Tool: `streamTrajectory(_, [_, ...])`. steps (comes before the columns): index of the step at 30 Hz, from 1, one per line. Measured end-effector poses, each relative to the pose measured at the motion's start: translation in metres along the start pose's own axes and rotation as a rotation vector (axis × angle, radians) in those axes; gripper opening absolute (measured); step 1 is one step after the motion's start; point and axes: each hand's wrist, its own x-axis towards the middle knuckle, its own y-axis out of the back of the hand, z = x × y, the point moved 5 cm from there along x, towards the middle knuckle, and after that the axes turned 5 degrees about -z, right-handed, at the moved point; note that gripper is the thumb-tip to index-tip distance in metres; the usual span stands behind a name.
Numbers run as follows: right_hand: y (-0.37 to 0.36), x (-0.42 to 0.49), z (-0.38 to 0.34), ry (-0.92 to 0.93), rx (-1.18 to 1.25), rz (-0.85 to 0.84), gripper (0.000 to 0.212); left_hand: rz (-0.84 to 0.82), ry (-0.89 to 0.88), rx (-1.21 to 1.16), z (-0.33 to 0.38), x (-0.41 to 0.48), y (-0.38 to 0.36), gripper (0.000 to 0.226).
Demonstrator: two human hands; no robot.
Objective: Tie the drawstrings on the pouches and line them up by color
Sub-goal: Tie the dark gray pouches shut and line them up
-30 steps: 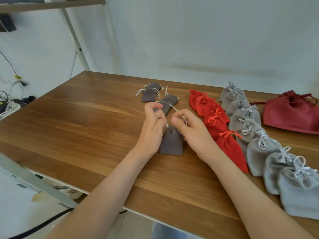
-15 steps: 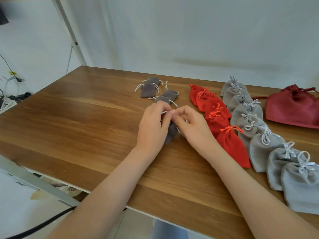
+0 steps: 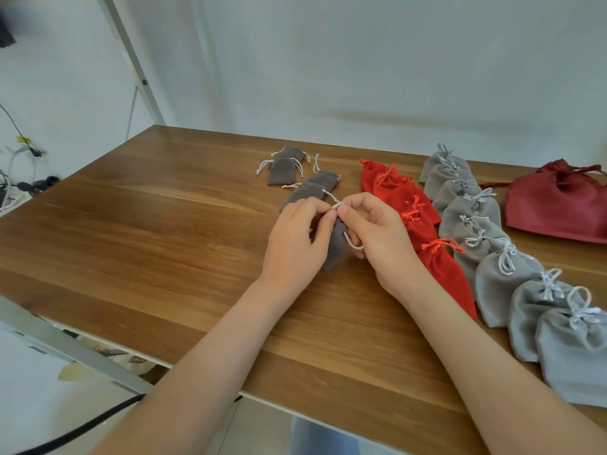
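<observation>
A small dark grey pouch [image 3: 335, 249] hangs between my hands above the wooden table [image 3: 164, 231]. My left hand [image 3: 297, 243] and my right hand [image 3: 377, 238] both pinch its white drawstring [image 3: 338, 205] at the top, fingertips almost touching; a loop of the cord curls under my right palm. Behind them lie several more dark grey pouches [image 3: 285, 169] with loose white cords. To the right runs a row of red pouches [image 3: 399, 195] with tied orange cords, then a row of light grey pouches [image 3: 505, 274] with tied bows.
A larger dark red bag [image 3: 558, 205] lies at the far right of the table. A white metal frame leg [image 3: 131, 57] rises at the back left, with cables [image 3: 23, 159] beyond the table's left edge. The near table edge runs below my forearms.
The pouch has been lifted off the table and turned edge-on. My hands closed together at its top and rose slightly, now pinching the cord between touching fingertips.
</observation>
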Motion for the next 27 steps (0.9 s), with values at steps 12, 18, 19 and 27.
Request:
streamTrajectory(12, [0.004,0.002,-0.005,0.229,-0.762,-0.098,0.008,-0.165,0.283,-0.116,-0.012,-0.005,-0.006,0.015])
streamTrajectory(18, [0.001,0.002,-0.005,0.205,-0.883,-0.308,0.007,-0.159,0.278,-0.106,-0.010,-0.007,-0.005,0.017])
streamTrajectory(19, [0.002,0.002,-0.004,0.178,-0.864,-0.315,0.008,-0.170,0.266,-0.087,-0.009,-0.008,-0.006,0.017])
streamTrajectory(27, [0.005,0.000,-0.008,0.092,-0.692,-0.133,0.011,-0.071,0.178,0.033,-0.002,-0.009,-0.003,0.010])
